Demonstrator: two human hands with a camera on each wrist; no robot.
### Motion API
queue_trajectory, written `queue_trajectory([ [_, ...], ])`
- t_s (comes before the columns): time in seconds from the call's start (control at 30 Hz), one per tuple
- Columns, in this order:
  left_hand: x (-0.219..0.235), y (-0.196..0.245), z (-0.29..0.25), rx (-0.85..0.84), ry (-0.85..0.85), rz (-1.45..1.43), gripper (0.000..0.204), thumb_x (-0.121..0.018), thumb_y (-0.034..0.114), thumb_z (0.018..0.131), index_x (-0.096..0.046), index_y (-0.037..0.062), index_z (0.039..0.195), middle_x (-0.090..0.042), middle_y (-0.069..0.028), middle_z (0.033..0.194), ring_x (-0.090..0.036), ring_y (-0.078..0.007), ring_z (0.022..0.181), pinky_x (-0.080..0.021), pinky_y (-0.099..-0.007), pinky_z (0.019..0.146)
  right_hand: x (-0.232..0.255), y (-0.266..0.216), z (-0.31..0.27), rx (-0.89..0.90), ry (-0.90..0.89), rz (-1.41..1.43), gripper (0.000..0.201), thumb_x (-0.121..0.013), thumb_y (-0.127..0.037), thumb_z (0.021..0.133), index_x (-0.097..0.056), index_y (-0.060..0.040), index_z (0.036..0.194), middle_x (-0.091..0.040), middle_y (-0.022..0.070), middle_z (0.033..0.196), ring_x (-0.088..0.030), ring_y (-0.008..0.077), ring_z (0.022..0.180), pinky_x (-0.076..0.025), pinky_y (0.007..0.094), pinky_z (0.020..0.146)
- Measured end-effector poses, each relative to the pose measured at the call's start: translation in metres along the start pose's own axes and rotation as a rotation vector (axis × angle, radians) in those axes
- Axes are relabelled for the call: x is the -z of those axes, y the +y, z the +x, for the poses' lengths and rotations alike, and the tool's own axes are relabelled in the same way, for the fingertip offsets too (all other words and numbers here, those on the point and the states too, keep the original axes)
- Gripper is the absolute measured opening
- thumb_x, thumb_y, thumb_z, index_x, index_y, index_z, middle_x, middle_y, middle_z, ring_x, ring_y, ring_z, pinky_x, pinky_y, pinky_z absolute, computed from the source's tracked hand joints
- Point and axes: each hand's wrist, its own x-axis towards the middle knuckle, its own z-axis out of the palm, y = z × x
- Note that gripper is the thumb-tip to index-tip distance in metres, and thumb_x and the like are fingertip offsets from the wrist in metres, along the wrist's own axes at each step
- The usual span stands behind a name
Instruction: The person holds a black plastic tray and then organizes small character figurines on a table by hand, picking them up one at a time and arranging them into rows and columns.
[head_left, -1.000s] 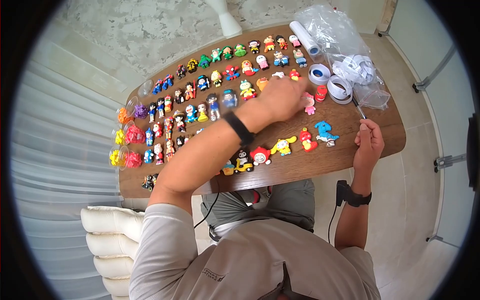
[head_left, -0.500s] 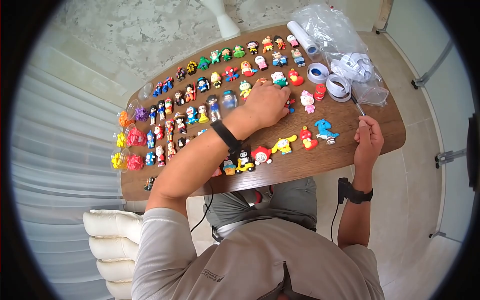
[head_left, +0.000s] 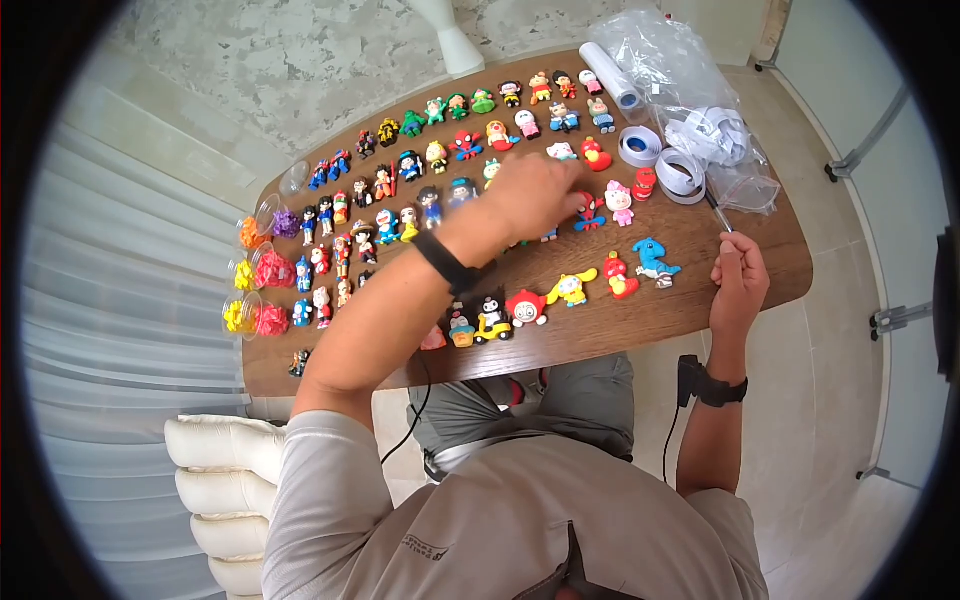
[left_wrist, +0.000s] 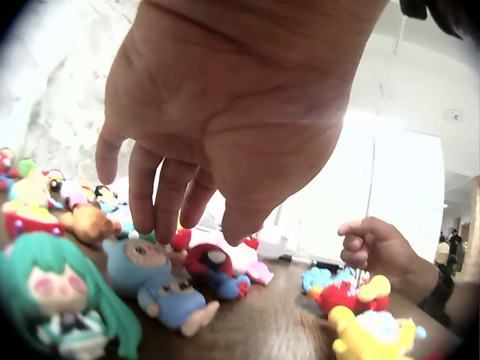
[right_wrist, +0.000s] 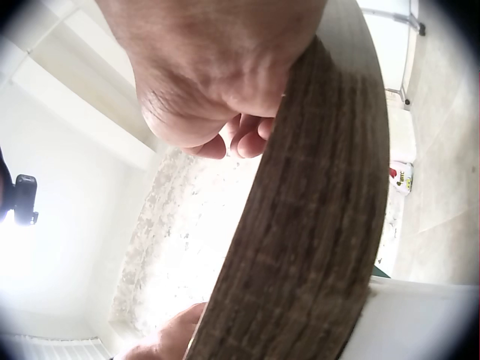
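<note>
Nearest up, a yellow figurine (head_left: 571, 289) is lying in front of the red-and-blue spider figurine (head_left: 589, 213). Off to the spider's right, the right hand (head_left: 740, 272) is sitting at the counter's (head_left: 690, 300) edge, fingers bent; whether its grip is holding the pen-like tool (head_left: 718, 213), I can't tell. Just left of the spider, the light-blue figurine (left_wrist: 161, 289) is lying beneath the left hand (head_left: 540, 195), whose grip is hanging loose, nothing showing in it. It should be handling light, firm, slightly slippery: pinch the round body. It's wearing a hooded suit, feet showing pale. Beyond the spider, a red figurine (head_left: 596, 155) is lying.
</note>
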Motion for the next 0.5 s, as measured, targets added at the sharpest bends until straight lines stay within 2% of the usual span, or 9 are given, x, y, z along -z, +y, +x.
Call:
queue_trajectory([
  [0.07,0.021,-0.009,-0.003,0.077,-0.027,-0.040,0.030,-0.066,0.030,0.092,-0.065,0.0068,0.112,-0.073,-0.0145,0.095,-0.069,-0.0348,0.096,-0.052,-0.0470,0.087,0.001,0.000,-0.001,-0.004,0.002,0.003,0.016,-0.061,-0.010,0.099,-0.066,0.0007,0.110,-0.053,-0.0042,0.076,-0.046,0.0023,0.065,-0.035,0.0189,0.058],
  [0.1,0.028,-0.011,-0.005,0.140,-0.073,-0.055,0.035,-0.068,0.030,0.091,-0.065,0.0057,0.115,-0.072,-0.0162,0.102,-0.068,-0.0348,0.101,-0.053,-0.0454,0.088,0.000,0.000,0.000,-0.004,0.000,0.006,0.016,-0.061,-0.010,0.099,-0.066,0.0007,0.110,-0.053,-0.0042,0.076,-0.046,0.0024,0.065,-0.036,0.0190,0.058],
  [0.2,0.018,-0.027,-0.022,-0.011,-0.084,0.057,0.046,-0.070,0.043,0.089,-0.065,0.0061,0.116,-0.071,-0.0168,0.111,-0.066,-0.0327,0.110,-0.051,-0.0490,0.093,-0.001,-0.002,0.000,-0.006,0.002,-0.005,0.016,-0.061,-0.010,0.100,-0.066,0.0004,0.110,-0.053,-0.0042,0.075,-0.046,0.0025,0.065,-0.036,0.0190,0.058],
  [0.23,0.015,-0.025,-0.026,0.008,-0.158,0.092,0.056,-0.073,0.047,0.086,-0.062,0.0068,0.123,-0.068,-0.0157,0.118,-0.061,-0.0318,0.118,-0.048,-0.0496,0.098,-0.001,-0.001,0.000,-0.004,0.001,-0.001,0.016,-0.061,-0.010,0.100,-0.066,0.0003,0.110,-0.053,-0.0042,0.075,-0.046,0.0025,0.065,-0.036,0.0190,0.058],
  [0.37,0.006,-0.012,-0.037,0.055,-0.223,0.124,0.065,-0.076,0.045,0.083,-0.056,0.0070,0.132,-0.066,-0.0145,0.124,-0.055,-0.0308,0.126,-0.041,-0.0502,0.106,0.000,0.001,0.000,0.005,-0.002,0.005,0.016,-0.061,-0.011,0.100,-0.066,0.0002,0.110,-0.053,-0.0042,0.076,-0.046,0.0025,0.065,-0.035,0.0190,0.058],
  [0.5,0.001,-0.010,-0.036,0.025,-0.154,0.097,0.072,-0.076,0.043,0.083,-0.051,0.0054,0.139,-0.064,-0.0168,0.126,-0.056,-0.0321,0.125,-0.043,-0.0494,0.104,0.000,0.001,0.000,0.000,-0.002,0.003,0.017,-0.062,-0.012,0.099,-0.066,0.0002,0.110,-0.053,-0.0043,0.075,-0.046,0.0024,0.065,-0.036,0.0190,0.058],
])
